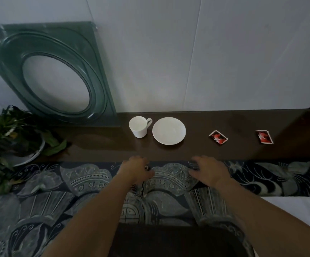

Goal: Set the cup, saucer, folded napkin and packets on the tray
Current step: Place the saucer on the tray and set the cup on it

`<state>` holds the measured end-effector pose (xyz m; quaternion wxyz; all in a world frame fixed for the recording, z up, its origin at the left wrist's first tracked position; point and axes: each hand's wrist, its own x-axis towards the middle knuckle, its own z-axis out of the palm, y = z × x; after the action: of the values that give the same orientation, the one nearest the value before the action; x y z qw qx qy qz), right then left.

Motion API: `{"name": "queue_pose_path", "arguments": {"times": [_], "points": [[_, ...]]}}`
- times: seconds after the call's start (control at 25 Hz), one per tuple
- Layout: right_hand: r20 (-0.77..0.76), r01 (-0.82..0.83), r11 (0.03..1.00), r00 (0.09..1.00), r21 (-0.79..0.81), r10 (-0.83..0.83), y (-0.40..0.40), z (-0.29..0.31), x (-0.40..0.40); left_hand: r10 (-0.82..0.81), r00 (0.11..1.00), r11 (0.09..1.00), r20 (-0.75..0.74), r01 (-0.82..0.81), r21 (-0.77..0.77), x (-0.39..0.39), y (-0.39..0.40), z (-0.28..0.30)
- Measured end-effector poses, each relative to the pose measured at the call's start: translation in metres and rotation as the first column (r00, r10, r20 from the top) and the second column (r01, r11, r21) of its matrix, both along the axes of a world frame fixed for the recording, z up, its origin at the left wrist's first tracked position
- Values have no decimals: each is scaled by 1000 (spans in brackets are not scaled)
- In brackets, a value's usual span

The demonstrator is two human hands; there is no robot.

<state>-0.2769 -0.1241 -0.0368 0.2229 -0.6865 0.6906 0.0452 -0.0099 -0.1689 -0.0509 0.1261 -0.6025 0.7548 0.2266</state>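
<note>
Nearest the camera, two bare forearms reach forward over a patterned cloth (87, 184) printed in dark blue and grey-green with fans, scrolls and fine dotted bands. The left hand (134, 170) hovers palm down over the cloth's far edge, fingers curled loosely under; whether it has hold of anything I cannot tell, though a small dark-and-light spot shows at its fingertips. The right hand (209, 170) is at its 3 o'clock, a gap apart, also palm down with fingers bent and partly spread, gripping nothing that can be seen.

Beyond the cloth runs a smooth dark brown shelf (196, 149) with a dull sheen. At its far left, around 9 o'clock from the hands, a leafy green plant (11, 130) droops from a pale round pot. Behind it a glossy green rectangular panel (44, 75) with moulded rings around a large oval opening leans against the pale wall.

At 12 o'clock from the left hand stands the white cup (139, 127), upright, tapered, handle towards 2 o'clock. Just beside it, not touching, lies the round white saucer (169, 130), smooth and empty. Further right lies a red-and-white packet (218, 137), flat and slightly crumpled, and well apart at its 3 o'clock a second packet (264, 136).
</note>
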Motion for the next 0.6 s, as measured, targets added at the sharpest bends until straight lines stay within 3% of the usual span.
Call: {"name": "queue_pose_path", "arguments": {"times": [0.2,0.32,0.6], "points": [[-20,22,999,1000,-44,-23,-81,-15,-8,71,988,990,-134,-87,-115,-26,-70,-17],[13,45,999,999,-5,-45,-115,-28,-7,172,945,981,-278,-190,-40,-43,-91,-31],[143,84,996,986,44,-90,-158,-58,4,253,882,958,-398,-286,-25,-60,-110,-46]]}}
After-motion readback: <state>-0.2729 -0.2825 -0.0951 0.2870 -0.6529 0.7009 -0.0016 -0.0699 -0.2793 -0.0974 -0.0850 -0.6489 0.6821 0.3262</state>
